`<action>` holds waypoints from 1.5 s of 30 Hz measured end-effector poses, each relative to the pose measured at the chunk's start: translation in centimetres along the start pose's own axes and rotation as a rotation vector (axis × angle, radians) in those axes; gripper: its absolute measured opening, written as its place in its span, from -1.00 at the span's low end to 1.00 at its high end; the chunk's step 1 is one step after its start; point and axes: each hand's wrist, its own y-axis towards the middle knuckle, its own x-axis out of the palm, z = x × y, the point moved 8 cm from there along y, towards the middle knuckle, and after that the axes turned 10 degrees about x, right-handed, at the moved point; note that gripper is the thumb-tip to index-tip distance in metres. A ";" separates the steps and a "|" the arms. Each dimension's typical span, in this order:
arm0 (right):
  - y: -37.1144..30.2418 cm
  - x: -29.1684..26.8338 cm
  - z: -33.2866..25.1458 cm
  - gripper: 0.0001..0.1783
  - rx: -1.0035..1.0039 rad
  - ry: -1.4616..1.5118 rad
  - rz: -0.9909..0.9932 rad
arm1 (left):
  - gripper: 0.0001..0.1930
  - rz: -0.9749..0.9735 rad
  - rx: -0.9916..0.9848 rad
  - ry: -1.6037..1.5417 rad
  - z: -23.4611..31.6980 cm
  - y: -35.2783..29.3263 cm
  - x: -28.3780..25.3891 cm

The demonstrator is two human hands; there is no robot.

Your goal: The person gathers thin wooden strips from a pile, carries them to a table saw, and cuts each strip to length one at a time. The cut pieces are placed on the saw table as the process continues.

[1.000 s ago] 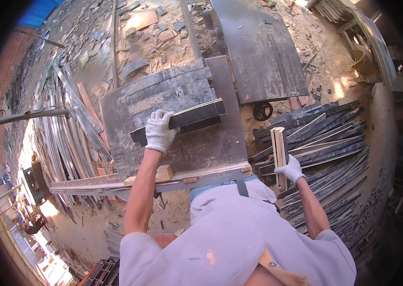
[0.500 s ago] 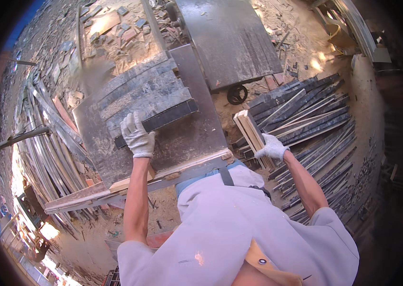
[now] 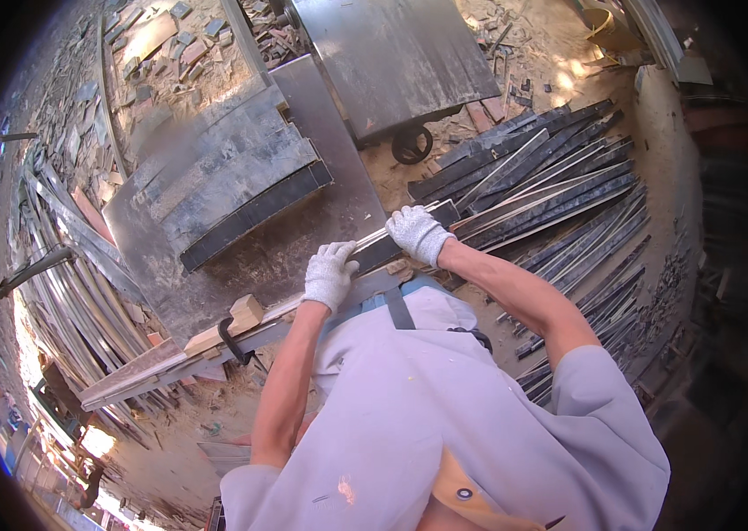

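In front of my waist, a bundle of dark-faced wooden strips [image 3: 377, 252] with pale edges lies lengthwise along the table's near edge. My left hand [image 3: 330, 273], in a whitish knit glove, is closed round its left end. My right hand [image 3: 418, 235], gloved alike, grips it from above farther right, and a short length sticks out beyond that hand. Beyond them, a stack of dark-faced boards [image 3: 254, 203] rests at a slant on the brown table [image 3: 254, 279], apart from both hands. The fingers' undersides are hidden.
A wooden block [image 3: 246, 311] and a black clamp [image 3: 231, 342] sit on the near edge, left of my hands. Right of the table lie many dark strips [image 3: 568, 203]. A second metal-topped table [image 3: 396, 62] with a black handwheel [image 3: 412, 143] stands beyond; long pieces [image 3: 82, 265] pile up at left.
My left hand has left the board stack and moved right and nearer, onto the strips. My right hand has brought the strips up from beside the table to its near edge.
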 end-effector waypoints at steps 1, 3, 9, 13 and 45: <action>-0.9 0.5 0.2 -0.75 -0.012 0.010 -0.025 | -0.57 0.039 -0.010 -0.033 -0.2 -0.3 0.6; -2.8 0.9 1.9 -0.56 -0.024 0.015 -0.023 | -0.61 0.095 -0.006 -0.076 -0.6 -0.4 1.1; -5.2 1.7 6.9 -0.48 0.066 0.019 0.053 | -0.64 0.114 -0.079 -0.144 -0.8 -1.0 0.7; -4.6 3.2 7.3 -0.62 0.027 0.048 -0.035 | -0.53 0.145 -0.298 -0.402 -3.2 -2.1 1.0; -3.8 2.3 4.3 -0.65 0.002 0.111 -0.005 | 0.32 -0.026 -0.089 0.307 3.1 -2.0 2.5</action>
